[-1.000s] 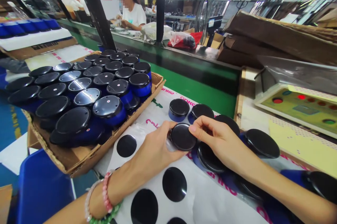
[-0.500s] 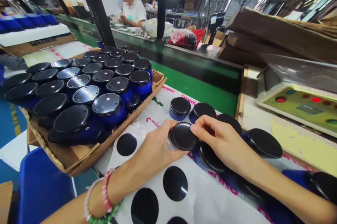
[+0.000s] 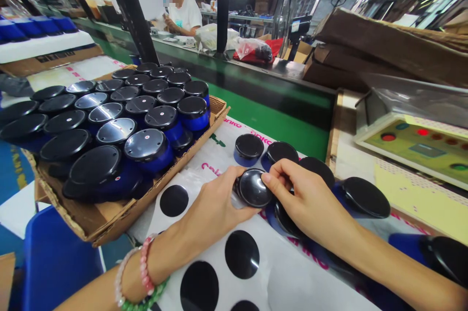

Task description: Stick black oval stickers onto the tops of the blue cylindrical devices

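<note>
My left hand (image 3: 223, 199) is wrapped round the side of a small round black-topped device (image 3: 239, 193). Over its top lies a glossy round black sticker (image 3: 255, 189). The thumb and fingertips of my right hand (image 3: 292, 184) are closed at the sticker's upper right edge; whether the sticker is fully down there I cannot tell. Just beyond my hands stand similar blue-bodied devices with black tops, one of them (image 3: 249, 147) upright. Below my left wrist is a white backing sheet (image 3: 226, 279) bearing several black round stickers (image 3: 242, 254).
At the left, a cardboard tray (image 3: 175, 167) holds many blue devices with black tops. A yellowish machine (image 3: 413, 143) with buttons stands at the right. Behind runs a green conveyor belt (image 3: 263, 111). A person (image 3: 183, 11) works across it. A blue stool (image 3: 60, 257) is at lower left.
The black round under my fingers now reflects a bright patch, having looked dull before, so it seems slightly tilted. Both hands keep nearly the same place and hold.
</note>
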{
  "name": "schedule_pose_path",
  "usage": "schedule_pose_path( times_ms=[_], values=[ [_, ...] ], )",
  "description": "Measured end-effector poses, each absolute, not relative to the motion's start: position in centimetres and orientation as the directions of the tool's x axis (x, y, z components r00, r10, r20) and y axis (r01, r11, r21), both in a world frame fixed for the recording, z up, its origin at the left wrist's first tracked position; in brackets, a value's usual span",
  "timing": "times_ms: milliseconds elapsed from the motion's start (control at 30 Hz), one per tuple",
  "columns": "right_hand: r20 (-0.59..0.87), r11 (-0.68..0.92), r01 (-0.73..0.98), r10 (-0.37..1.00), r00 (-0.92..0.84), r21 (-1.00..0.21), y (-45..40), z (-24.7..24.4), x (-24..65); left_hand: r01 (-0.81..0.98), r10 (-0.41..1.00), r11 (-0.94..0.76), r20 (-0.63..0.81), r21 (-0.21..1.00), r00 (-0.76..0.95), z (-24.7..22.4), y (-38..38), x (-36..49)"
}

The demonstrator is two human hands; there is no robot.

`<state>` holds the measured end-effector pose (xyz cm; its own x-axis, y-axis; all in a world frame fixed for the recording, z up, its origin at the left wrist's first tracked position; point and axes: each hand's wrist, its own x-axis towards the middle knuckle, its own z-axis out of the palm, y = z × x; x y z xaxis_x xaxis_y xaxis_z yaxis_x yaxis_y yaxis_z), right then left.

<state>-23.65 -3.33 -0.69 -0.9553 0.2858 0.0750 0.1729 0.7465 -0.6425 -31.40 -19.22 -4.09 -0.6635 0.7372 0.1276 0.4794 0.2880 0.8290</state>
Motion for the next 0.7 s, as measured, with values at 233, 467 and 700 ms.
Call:
schedule_pose_path(
  times_ms=[233, 467, 700],
  values=[
    [0.13, 0.785, 0.137, 0.267, -0.955, -0.604, -3.24, -0.97, -23.63, 0.497, 0.736, 0.288, 0.144, 0.819, -0.662, -4.2, -19.18, -31.43],
    [0.302, 0.911, -0.04, 0.094, -0.949, -0.41, -3.06, -1.23, -23.47, 0.506, 0.722, 0.306, 0.15, 0.806, -0.675, -4.32, -19.19, -31.37],
    [0.342, 0.956, -0.23, -0.28, -0.897, 0.181, -2.74, -0.41, -23.65, 0.567, 0.723, 0.307, 0.2, 0.765, -0.662, -4.68, -18.98, -31.67]
  ],
)
